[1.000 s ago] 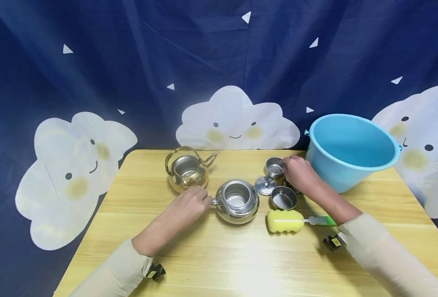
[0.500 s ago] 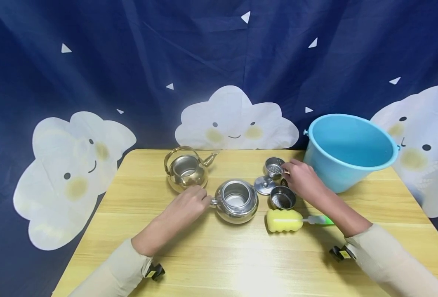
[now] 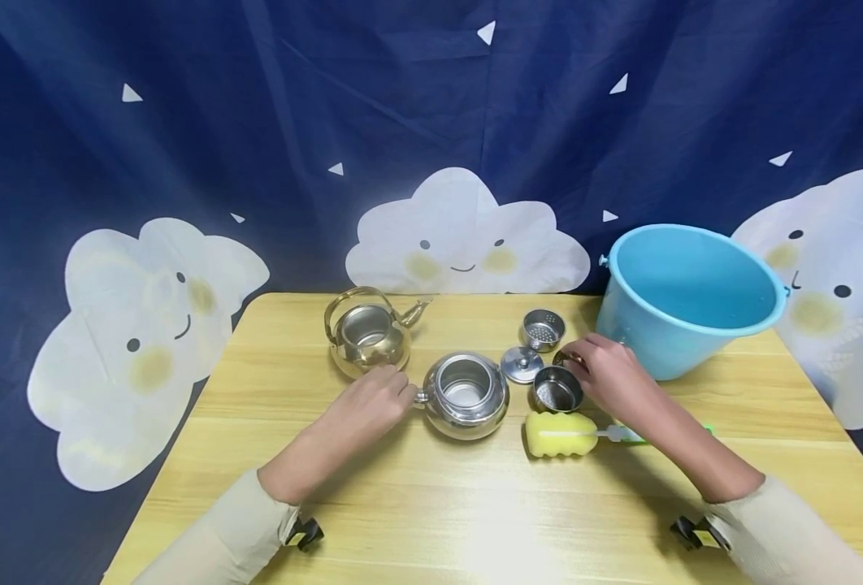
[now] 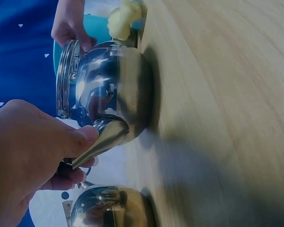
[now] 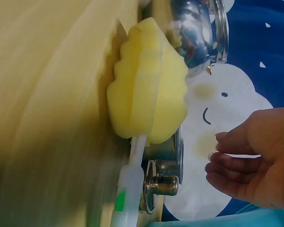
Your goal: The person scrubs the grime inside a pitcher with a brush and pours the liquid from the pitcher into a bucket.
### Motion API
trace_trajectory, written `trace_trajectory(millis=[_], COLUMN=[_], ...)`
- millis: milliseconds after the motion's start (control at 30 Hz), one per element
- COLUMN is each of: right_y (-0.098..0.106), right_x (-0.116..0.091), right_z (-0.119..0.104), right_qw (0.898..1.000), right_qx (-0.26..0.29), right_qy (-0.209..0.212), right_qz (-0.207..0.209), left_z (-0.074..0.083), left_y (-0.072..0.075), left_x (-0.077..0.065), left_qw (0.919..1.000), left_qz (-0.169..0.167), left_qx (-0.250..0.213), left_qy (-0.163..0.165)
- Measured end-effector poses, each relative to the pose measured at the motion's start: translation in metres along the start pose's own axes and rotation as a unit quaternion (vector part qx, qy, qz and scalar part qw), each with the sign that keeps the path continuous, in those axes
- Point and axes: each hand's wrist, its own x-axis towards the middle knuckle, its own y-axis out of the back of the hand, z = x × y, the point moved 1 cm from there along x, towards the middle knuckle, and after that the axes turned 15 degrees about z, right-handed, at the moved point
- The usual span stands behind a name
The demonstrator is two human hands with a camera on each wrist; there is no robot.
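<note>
- Head view: left hand (image 3: 376, 398) pinches the spout (image 4: 105, 141) of a silver teapot (image 3: 466, 422), upright on the wooden table (image 3: 402, 504).
- Right hand (image 3: 609, 375) hovers, thumb and fingers narrowly apart, near a metal cup (image 3: 557, 392).

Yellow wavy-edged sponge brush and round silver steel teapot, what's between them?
In the head view, just bare pale wooden tabletop separates the sponge brush from the teapot.

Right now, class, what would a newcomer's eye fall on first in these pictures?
Probably the big blue bucket at the back right of the wooden table, before a dark blue curtain with smiling clouds. Next, the shiny silver teapot mid-table, its spout in the left hand, and the yellow sponge to its right.
</note>
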Motion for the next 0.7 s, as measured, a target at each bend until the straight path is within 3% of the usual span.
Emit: trace_trajectory(millis=[300, 700], right_y=[0.01, 0.019], right_x=[-0.014, -0.034], right_z=[-0.006, 0.004], right_qw=[1.0, 0.999], right_qx=[0.013, 0.015], right_qy=[0.014, -0.006], right_qz=[0.008, -0.03], left_z=[0.0, 0.0], left_y=[-0.001, -0.001], left_x=[-0.001, 0.001], left_qw=[1.0, 0.9999], left_qz=[0.002, 0.007], left_qx=[0.004, 0.001], left_qy=[-0.009, -0.01])
